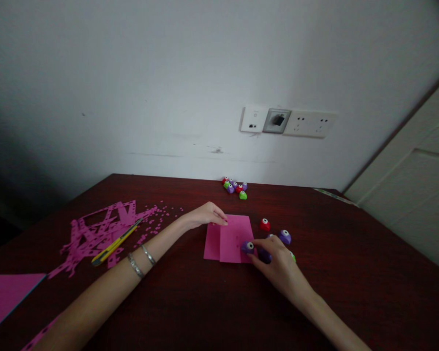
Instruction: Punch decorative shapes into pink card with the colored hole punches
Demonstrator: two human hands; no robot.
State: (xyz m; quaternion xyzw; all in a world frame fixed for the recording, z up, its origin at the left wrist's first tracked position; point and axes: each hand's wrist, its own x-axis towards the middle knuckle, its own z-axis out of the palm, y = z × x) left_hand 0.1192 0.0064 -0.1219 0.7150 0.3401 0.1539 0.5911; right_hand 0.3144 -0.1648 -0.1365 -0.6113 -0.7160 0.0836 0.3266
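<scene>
A folded pink paper (235,241) lies on the table in front of me, with small marks near its middle. My left hand (207,214) reaches over its upper left part, thumb and fingers pinched together at the paper. Between the thumb and fingers of my right hand (278,258) is a small purple craft punch (247,247) with a white top, held at the paper's right side. Close to this hand stand a red craft punch (265,224) and another purple one (285,237). More punches are partly hidden by the hand.
Several coloured punches (240,188) cluster near the wall. To the left lie pink paper scraps (95,224), tiny punched bits (151,229) and a yellow utility knife (115,243). A pink sheet (9,297) is at the near left. Sockets (309,124) are on the wall.
</scene>
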